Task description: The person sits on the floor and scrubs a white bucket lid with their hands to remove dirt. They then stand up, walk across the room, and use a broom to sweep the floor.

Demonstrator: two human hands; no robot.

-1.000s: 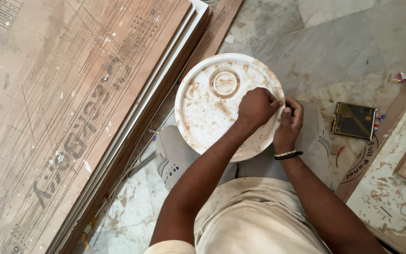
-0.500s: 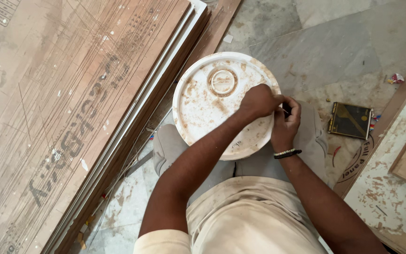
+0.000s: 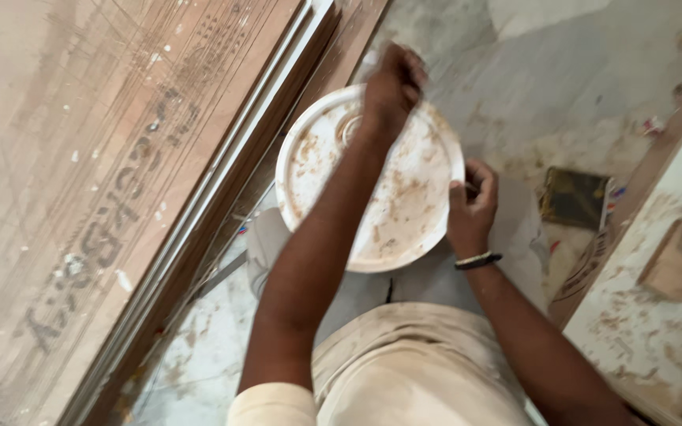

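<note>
Left hand left the lid's 3 o'clock edge, now at 12, blurred, fingers unclear; right hand still grips rim.

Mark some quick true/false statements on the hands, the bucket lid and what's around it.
1. The left hand is at the far rim of the round white lid. True.
2. The right hand lies flat in the middle of the lid. False: it grips the lid's right edge.
3. The lid is clean. False: brown smears cover its top.
4. A dark band sits on the right wrist. True.
5. Stacked board sheets lie to the right of the lid. False: they are on its left; a small dark square object lies on the floor to the right.
</note>
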